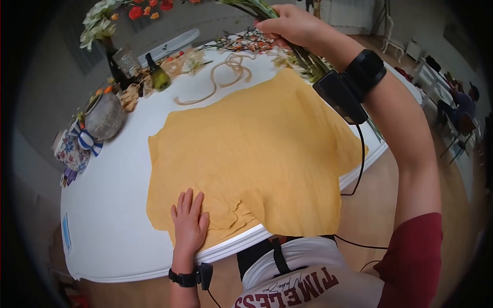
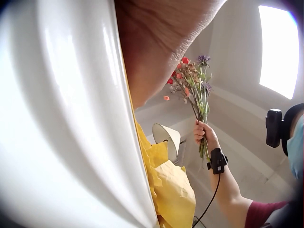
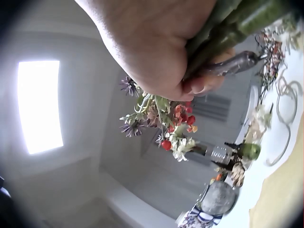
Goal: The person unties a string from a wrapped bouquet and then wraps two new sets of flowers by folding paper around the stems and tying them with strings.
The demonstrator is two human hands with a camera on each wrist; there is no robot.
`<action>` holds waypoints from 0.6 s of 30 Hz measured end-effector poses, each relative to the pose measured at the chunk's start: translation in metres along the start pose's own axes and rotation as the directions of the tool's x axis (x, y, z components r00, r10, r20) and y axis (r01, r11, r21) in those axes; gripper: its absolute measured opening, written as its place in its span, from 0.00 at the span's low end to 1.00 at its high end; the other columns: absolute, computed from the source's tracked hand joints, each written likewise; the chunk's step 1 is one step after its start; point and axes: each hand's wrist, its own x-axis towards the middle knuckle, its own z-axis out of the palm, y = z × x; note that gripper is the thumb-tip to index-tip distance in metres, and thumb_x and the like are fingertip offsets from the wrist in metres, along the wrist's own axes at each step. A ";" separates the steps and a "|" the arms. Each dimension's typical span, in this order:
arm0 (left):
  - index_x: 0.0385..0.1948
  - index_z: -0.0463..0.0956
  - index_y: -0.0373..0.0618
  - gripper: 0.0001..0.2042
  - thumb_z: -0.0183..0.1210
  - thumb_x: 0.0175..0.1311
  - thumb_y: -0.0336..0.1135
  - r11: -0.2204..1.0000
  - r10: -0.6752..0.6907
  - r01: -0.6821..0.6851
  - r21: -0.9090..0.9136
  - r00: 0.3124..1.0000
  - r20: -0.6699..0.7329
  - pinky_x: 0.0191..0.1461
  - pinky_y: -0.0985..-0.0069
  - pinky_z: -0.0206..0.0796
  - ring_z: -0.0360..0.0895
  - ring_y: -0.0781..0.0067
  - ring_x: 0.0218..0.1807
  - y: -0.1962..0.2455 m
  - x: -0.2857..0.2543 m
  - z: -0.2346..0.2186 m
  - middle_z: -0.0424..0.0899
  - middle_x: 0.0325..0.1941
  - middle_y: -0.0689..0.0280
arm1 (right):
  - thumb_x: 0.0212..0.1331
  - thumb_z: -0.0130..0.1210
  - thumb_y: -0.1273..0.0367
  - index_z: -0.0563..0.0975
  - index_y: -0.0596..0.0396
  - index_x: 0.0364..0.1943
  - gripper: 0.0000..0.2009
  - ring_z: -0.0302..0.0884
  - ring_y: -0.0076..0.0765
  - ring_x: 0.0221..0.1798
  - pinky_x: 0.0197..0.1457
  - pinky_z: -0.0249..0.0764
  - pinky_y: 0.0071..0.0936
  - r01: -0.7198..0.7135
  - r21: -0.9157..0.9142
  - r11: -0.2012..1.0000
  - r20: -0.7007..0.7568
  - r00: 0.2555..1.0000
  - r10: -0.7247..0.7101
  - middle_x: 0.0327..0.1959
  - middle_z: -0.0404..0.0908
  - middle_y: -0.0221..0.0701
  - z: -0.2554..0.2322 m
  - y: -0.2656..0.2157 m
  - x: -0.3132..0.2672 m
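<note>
A large sheet of yellow wrapping paper (image 1: 241, 138) lies over the table's front, with wrinkled, torn-looking layers near the front edge. My left hand (image 1: 189, 223) rests on its lower left part, palm down with the fingers stretched out. High above the far right side, my right hand (image 1: 295, 25) grips a bouquet by its green stems (image 3: 242, 28). In the left wrist view the bouquet (image 2: 194, 88) stands upright, red and purple flowers at the top and stem ends below the fist. Most of its blooms are cut off in the head view.
Along the left of the white table (image 1: 113, 205) stand a grey round pot (image 1: 104, 115), a floral pot (image 1: 72, 151) and a green bottle (image 1: 159, 77). A loose cord (image 1: 226, 77) lies behind the paper. Cut twigs (image 1: 246, 42) cover the back. A seated person (image 1: 465, 102) is far right.
</note>
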 end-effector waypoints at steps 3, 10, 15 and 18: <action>0.59 0.65 0.48 0.24 0.51 0.58 0.34 1.000 -0.005 0.005 -0.012 1.000 0.012 0.68 0.48 0.35 0.49 0.50 0.69 0.001 0.000 -0.002 0.57 0.67 0.55 | 0.58 0.52 0.66 0.70 0.55 0.30 0.08 0.60 0.16 0.16 0.20 0.57 0.18 -0.049 -0.087 0.995 -0.045 0.998 0.045 0.16 0.64 0.21 -0.048 0.001 -0.044; 0.58 0.64 0.46 0.24 0.50 0.57 0.32 1.000 -0.016 0.017 -0.010 0.999 0.051 0.69 0.49 0.34 0.47 0.50 0.70 0.003 0.001 -0.004 0.55 0.68 0.56 | 0.58 0.50 0.65 0.70 0.56 0.33 0.08 0.61 0.17 0.17 0.19 0.58 0.19 -0.324 -0.253 0.911 -0.255 0.931 0.260 0.17 0.64 0.22 -0.125 0.056 -0.118; 0.58 0.64 0.44 0.24 0.50 0.56 0.32 1.000 -0.004 0.005 -0.020 0.999 0.040 0.69 0.49 0.33 0.47 0.50 0.70 0.006 0.001 -0.005 0.56 0.68 0.55 | 0.57 0.51 0.63 0.70 0.57 0.31 0.10 0.63 0.21 0.14 0.19 0.61 0.24 -0.488 -0.366 0.793 -0.376 0.856 0.354 0.13 0.66 0.25 -0.149 0.130 -0.152; 0.58 0.64 0.44 0.23 0.49 0.56 0.31 1.000 -0.019 0.020 -0.014 0.999 0.048 0.69 0.50 0.33 0.47 0.50 0.70 0.007 0.002 -0.005 0.56 0.68 0.55 | 0.52 0.50 0.63 0.74 0.62 0.33 0.14 0.75 0.54 0.32 0.39 0.69 0.42 -0.510 -0.517 0.687 -0.364 0.858 0.363 0.27 0.77 0.48 -0.143 0.170 -0.169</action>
